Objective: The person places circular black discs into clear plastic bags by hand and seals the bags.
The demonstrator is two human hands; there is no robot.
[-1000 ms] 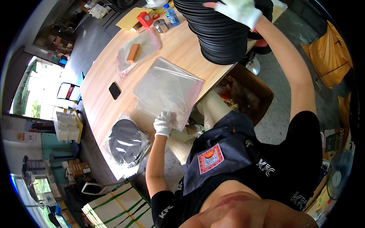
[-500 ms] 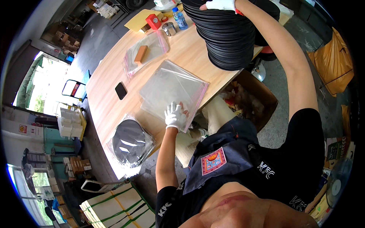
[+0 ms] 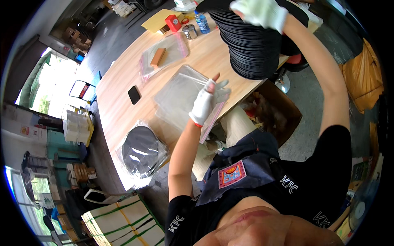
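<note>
Spread loosely, the fingers of the left hand (image 3: 204,103) hold nothing visible over the clear bags (image 3: 175,95). Well ahead and right of it, the blurred right hand (image 3: 262,15) is at the top of the stack of black discs (image 3: 253,55); I cannot tell whether it grips any. By my judgement, 1 wrapped bundle (image 3: 140,151), left of the left hand, is done; the bare stack below the right hand and the flat bags under the left remain.
</note>
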